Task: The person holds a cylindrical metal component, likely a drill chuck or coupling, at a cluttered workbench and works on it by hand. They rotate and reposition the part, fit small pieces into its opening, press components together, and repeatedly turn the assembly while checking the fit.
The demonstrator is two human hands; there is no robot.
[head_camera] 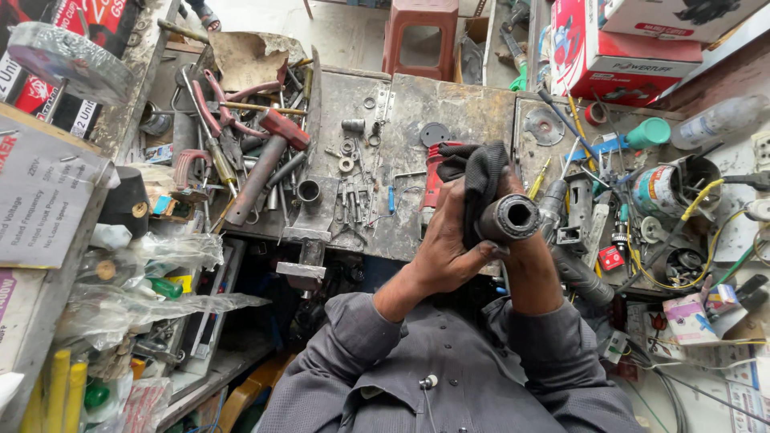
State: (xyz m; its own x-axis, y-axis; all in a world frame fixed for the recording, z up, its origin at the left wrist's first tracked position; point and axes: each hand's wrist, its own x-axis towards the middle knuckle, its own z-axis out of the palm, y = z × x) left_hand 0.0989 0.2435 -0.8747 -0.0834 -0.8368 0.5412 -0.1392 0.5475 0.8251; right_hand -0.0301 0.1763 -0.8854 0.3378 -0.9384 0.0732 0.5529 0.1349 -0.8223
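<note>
Wiping a dark tube (511, 218) with a black cloth (480, 180), we judge. Left hand (443, 244) grips closed around both; right hand (513, 188) sits hidden, grip untellable. Turning the tube comes next.

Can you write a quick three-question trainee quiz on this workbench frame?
1. True or false: both hands, left hand and right hand, grip the dark hollow cylinder.
2. What is wrapped round the cylinder? A) black cloth B) yellow tape C) wire
3. The red plastic stool stands ____ the metal workbench, on its far side.

Key: 1 true; 2 A; 3 beyond
</note>
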